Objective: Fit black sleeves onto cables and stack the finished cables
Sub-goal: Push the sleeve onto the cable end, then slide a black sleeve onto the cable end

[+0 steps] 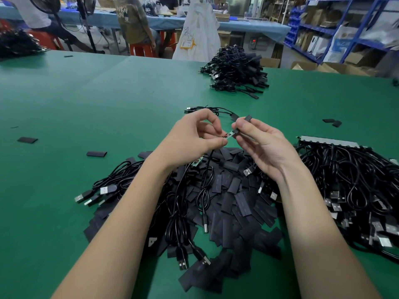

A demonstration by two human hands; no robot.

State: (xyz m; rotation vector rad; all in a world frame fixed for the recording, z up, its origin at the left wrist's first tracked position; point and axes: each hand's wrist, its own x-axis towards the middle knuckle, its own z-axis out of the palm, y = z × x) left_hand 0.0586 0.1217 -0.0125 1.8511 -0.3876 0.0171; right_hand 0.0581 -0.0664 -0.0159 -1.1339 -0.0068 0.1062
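Observation:
My left hand (194,137) pinches a cable (205,186) just behind its small circuit board (229,134); the cable hangs down to a USB plug. My right hand (259,139) pinches a black sleeve (243,124), whose lower end sits at the board's tip. Both hands hover above a heap of loose black sleeves (237,203). Unsleeved cables lie to the left (108,186) and in a big bundle on the right (354,186). A stack of finished cables (235,72) rests at the far side of the green table (86,100).
Stray sleeves lie on the table at the left (27,139), (96,153) and right (332,122). A few cables (207,110) lie just beyond my hands. Another cable pile (15,43) sits far left. People, stools, a white sack and blue shelves stand behind the table.

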